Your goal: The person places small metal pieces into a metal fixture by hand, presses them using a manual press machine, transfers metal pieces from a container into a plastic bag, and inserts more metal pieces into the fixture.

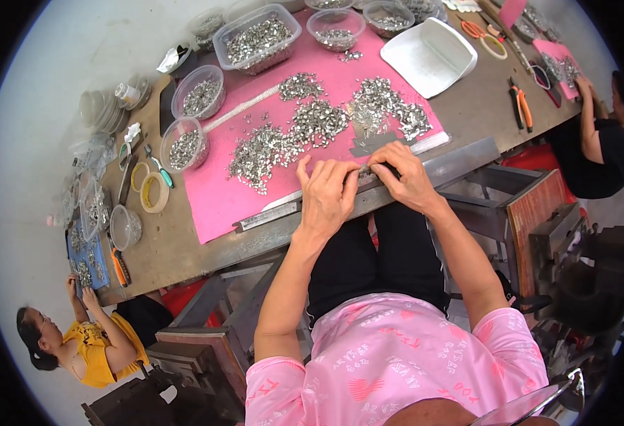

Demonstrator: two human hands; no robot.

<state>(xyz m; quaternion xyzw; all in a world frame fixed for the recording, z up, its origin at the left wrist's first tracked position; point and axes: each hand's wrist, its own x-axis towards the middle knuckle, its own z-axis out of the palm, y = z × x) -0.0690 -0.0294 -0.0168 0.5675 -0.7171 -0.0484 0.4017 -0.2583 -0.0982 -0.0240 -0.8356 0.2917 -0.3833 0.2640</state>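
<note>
At the table's near edge, my left hand (328,190) and my right hand (404,177) come close together with fingertips pinched. Whatever lies between them is small and mostly covered by the fingers; a dark bit shows at the right hand. Just beyond, a pink mat (205,207) bears loose heaps of small shiny metal parts (262,153). One more heap (379,99) lies straight ahead of my right hand, beside a flat grey plate (372,144). A metal ruler-like strip (269,215) runs along the mat's front edge, left of my left hand.
Clear tubs of metal parts (230,57) line the far side, with a white scoop-shaped tray (431,58) to their right. Orange-handled pliers (523,106) lie at right, tape rolls (155,193) at left. Co-workers sit at left (88,341) and right (603,145).
</note>
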